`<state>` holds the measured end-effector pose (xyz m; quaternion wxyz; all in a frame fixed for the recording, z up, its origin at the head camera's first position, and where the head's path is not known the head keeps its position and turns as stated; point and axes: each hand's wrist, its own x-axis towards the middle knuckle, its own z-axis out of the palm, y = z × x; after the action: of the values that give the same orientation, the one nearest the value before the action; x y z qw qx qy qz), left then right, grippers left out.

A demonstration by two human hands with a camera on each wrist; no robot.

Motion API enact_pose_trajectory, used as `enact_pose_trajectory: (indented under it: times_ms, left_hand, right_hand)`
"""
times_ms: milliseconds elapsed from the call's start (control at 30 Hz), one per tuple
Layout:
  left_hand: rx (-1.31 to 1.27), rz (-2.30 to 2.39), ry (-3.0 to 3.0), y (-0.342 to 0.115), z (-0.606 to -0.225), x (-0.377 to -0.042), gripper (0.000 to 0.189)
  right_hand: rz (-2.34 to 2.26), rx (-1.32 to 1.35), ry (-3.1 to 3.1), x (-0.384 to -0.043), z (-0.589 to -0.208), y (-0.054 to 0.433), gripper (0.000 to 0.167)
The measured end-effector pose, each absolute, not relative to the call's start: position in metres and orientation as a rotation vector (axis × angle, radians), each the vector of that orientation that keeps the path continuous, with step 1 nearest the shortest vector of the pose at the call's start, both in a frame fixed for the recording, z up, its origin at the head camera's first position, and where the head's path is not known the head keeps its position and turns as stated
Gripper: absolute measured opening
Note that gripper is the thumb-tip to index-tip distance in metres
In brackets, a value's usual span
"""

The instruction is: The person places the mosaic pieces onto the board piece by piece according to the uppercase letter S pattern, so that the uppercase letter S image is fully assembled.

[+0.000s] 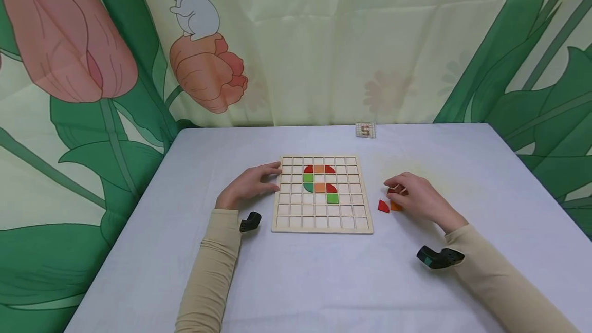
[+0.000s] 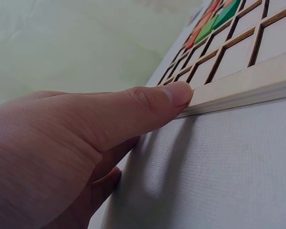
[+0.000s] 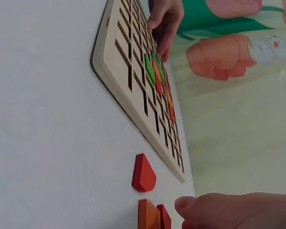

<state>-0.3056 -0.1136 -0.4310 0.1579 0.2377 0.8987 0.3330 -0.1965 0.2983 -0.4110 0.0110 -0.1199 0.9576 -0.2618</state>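
Observation:
A wooden grid board lies on the table with several coloured pieces in its cells: red and teal rounded ones, orange and green squares. My left hand rests along the board's left edge, its thumb touching the rim with fingers extended. To the right of the board, my right hand hovers low over loose pieces, thumb and forefinger apart around a red piece. Next to that piece is an orange one. A red rounded piece lies nearer the board. My right fingertips are partly hidden.
A small pattern card lies at the table's back edge, showing a coloured shape on a grid. White cloth covers the table. Behind it hangs a curtain printed with flowers. Dark wrist-worn devices sit at both cuffs.

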Motion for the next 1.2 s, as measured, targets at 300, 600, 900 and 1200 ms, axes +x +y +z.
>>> enact_pose_trajectory:
  times_ms: [300,600,900,1200]
  left_hand:
    - [0.700,0.964,2.565,-0.114,-0.430,-0.304,0.058]
    - [0.703,0.963,2.570,-0.114,-0.430,-0.304,0.057]
    - [0.684,0.958,2.567,-0.113,-0.428,-0.302,0.058]
    - [0.668,0.958,2.564,-0.114,-0.429,-0.304,0.058]
  right_hand:
    - [-0.769,-0.267,2.956,-0.196,-0.417,0.317,0.031]
    - [-0.753,-0.298,2.990,-0.201,-0.419,0.308,0.030]
    - [-0.784,-0.297,3.001,-0.204,-0.424,0.299,0.025]
    - [-0.825,-0.290,2.983,-0.208,-0.425,0.293,0.029]
